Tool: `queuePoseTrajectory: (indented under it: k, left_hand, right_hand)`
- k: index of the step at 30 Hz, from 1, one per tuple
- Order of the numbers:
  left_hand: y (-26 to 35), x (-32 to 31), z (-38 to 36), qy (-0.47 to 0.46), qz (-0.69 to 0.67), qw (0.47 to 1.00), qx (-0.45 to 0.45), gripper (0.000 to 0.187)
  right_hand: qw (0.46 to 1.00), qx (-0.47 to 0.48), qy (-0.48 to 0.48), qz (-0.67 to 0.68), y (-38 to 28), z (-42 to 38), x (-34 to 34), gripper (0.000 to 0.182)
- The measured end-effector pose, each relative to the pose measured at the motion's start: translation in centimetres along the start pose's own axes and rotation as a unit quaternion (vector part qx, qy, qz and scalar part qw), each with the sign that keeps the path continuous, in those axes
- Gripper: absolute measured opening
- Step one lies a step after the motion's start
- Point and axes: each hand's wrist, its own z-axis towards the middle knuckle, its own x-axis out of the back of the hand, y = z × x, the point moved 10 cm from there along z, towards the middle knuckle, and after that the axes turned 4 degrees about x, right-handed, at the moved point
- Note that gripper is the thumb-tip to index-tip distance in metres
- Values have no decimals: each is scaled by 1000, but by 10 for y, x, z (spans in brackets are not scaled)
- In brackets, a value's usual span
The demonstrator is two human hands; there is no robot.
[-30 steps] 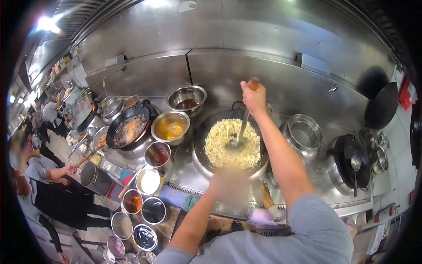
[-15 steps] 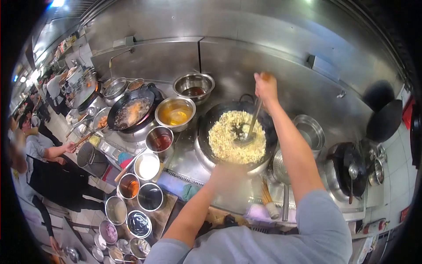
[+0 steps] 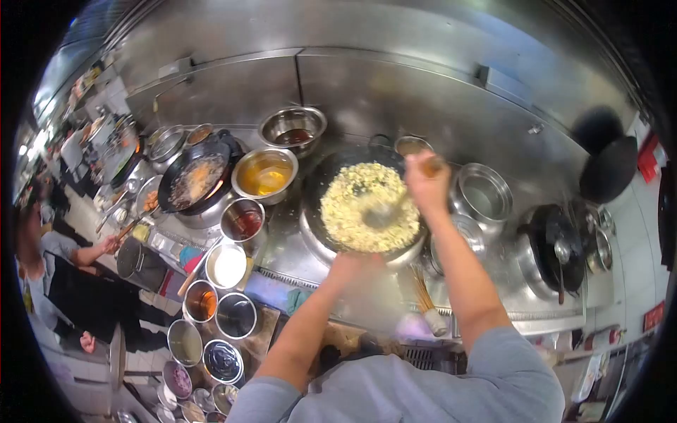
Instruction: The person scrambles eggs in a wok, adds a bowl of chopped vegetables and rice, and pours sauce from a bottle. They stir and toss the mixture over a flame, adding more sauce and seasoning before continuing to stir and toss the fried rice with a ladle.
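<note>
My right hand (image 3: pixel 427 185) is wrapped round the wooden-ended handle of a ladle (image 3: pixel 381 214), whose bowl is blurred and lies in the food at the right of the wok. Yellow and white fried food (image 3: pixel 356 190) fills much of the large black wok (image 3: pixel 319 166) in front of me. At the wok's near edge is my left hand (image 3: pixel 352 266), partly smeared by motion and a blurred patch; what its fingers hold cannot be made out.
A second wok (image 3: pixel 199 180) with bubbling food stands left. Nearby are a bowl of yellow liquid (image 3: pixel 265 175), a white-filled pot (image 3: pixel 226 266) and several sauce pots. Steel pots (image 3: pixel 483 194) and another wok (image 3: pixel 557 247) stand right. A co-worker (image 3: pixel 84 282) is at far left.
My right hand has moved down, and the ladle handle is tilted lower. The view has shifted slightly. A strainer seen by my right forearm is now mostly hidden or moved.
</note>
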Motion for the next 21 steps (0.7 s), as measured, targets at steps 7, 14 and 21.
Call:
queuePoseTrajectory:
  k: [7, 14, 21]
  left_hand:
    - [-7, -7, -4, 24, 4, 1000, -8, 42]
    - [-7, -5, -1, 44, -33, 998, -26, 46]
    - [-10, -10, -1, 23, 20, 999, -9, 45]
  right_hand:
    - [997, 10, -76, -22, -51, -64, -26, 33]
    - [997, -38, 32, 52, -64, -34, 42, 36]
    - [989, -68, 18, 127, -69, -73, 26, 31]
